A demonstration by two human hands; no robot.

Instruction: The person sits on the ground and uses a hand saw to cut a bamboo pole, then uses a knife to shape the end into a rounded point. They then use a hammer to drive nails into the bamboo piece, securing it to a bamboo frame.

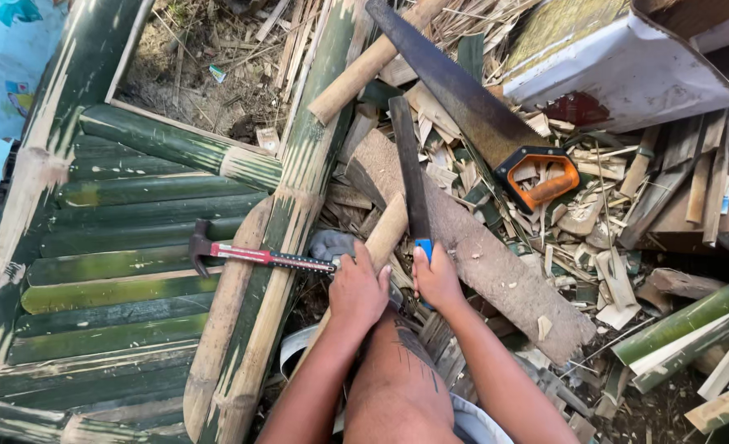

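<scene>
**Head view: both hands on bamboo stick and blade**

Head view, looking down over a bare knee. Left hand [358,289] wrapped around a pale bamboo stick [387,234], fingers [378,284] closed on it. Right hand [436,278] just right of the stick, fingers closed on the blue handle of a long dark blade [409,168]; blade laid beside the stick's upper end, pointing away. Under the stick, a rough wooden plank [496,271] slanting down-right. Left of the stick, a red-handled hammer [253,256] lying across a green split-bamboo panel [126,279]. Up-right of the stick, a handsaw [475,107] with orange grip on bamboo scraps [603,238].
</scene>
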